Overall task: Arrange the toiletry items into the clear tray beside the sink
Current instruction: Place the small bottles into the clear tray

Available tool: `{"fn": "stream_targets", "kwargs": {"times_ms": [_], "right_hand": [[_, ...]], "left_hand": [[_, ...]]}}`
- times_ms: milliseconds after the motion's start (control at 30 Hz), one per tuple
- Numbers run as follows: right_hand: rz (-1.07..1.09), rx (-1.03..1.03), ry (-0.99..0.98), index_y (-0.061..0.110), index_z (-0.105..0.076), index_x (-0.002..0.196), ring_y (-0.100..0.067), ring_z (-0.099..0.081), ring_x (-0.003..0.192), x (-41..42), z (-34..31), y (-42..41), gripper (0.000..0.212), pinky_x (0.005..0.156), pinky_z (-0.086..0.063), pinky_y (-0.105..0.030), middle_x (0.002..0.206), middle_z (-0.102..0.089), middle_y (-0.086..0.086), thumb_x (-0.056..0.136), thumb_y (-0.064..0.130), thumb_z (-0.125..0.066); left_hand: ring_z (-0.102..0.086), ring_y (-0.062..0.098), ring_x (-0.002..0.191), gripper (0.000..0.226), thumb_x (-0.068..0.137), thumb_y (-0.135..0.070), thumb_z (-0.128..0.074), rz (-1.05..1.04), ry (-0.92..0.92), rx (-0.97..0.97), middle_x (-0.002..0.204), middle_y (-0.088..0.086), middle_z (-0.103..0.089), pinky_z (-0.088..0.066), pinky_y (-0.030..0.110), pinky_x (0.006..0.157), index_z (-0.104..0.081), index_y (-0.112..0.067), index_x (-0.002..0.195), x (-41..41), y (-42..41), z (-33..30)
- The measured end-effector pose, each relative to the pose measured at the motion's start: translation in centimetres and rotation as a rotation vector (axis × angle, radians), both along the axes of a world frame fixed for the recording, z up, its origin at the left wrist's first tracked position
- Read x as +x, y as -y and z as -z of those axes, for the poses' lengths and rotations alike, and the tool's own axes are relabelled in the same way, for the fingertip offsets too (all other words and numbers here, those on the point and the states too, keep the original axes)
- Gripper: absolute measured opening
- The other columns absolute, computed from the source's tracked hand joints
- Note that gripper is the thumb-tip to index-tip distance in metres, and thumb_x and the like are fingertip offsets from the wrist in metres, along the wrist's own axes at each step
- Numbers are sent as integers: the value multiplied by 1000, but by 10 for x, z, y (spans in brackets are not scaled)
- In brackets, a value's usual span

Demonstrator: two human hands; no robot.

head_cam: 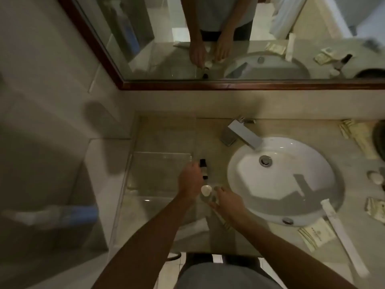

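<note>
The clear tray (160, 157) lies on the beige counter, left of the sink. My left hand (190, 181) is at the tray's right edge, fingers closed around a small bottle with a black cap (203, 168). Just below that bottle sits a round white-capped item (206, 190). My right hand (228, 202) hovers beside this cap with fingers spread, over a thin long packet (220, 219); whether it grips the packet is unclear. Right of the sink lie a long white wrapped stick (343, 236) and a flat cream packet (316, 234).
The white oval sink (285, 180) with a chrome faucet (242, 133) fills the middle right. More cream packets (358, 136) and small round white items (375, 177) lie at the far right. A mirror (208, 38) stands behind the counter. The counter's front edge is at my waist.
</note>
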State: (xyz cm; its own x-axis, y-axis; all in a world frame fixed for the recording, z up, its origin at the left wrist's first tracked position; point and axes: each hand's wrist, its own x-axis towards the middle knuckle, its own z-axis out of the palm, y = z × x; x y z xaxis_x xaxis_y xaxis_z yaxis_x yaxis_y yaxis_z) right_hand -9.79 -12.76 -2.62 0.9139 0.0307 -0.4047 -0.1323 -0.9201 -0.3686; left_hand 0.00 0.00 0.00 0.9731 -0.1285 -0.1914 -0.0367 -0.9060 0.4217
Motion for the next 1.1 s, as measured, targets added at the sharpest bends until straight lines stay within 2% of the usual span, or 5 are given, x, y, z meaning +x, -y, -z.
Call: {"fn": "stream_targets", "kwargs": {"times_ms": [167, 300, 600, 767, 1100], "right_hand": [[-106, -101, 41, 16, -54, 123, -27, -55, 101, 14, 8, -25, 37, 84, -48, -38, 116, -60, -8, 88, 29, -56], [-204, -158, 35, 15, -61, 118, -29, -59, 97, 16, 21, -26, 39, 84, -51, -39, 117, -62, -10, 80, 20, -64], [-236, -111, 123, 20, -53, 129, -26, -55, 109, 7, 8, -16, 40, 89, -49, -38, 125, -57, -6, 91, 30, -57], [-156, 68, 191, 20, -51, 130, -22, -56, 110, 4, -12, -15, 52, 90, -50, -35, 125, -58, -1, 82, 27, -70], [-113, 234, 128, 29, -51, 130, -14, -47, 116, 51, -19, -73, 55, 94, -43, -30, 126, -57, 6, 79, 23, -73]], "left_hand": [[-59, 31, 105, 37, 94, -34, -55, 177, -159, 132, 114, 14, -63, -47, 40, 86, -51, -14, 124, 20, 15, 7], [-62, 31, 98, 35, 94, -19, -52, 236, -174, 130, 110, 16, -65, -49, 40, 79, -45, -13, 128, 22, 20, 14], [-60, 26, 99, 41, 84, -25, -61, 172, 79, -3, 116, 6, -61, -49, 36, 78, -55, -16, 124, 34, -54, 7], [-63, 26, 96, 35, 89, -34, -60, 38, -118, 163, 110, 6, -64, -41, 30, 68, -57, -17, 119, 37, -99, 14], [-63, 16, 74, 34, 72, -38, -81, -201, -236, -306, 86, 1, -70, -46, 27, 62, -69, -13, 92, 60, -108, 40]]}}
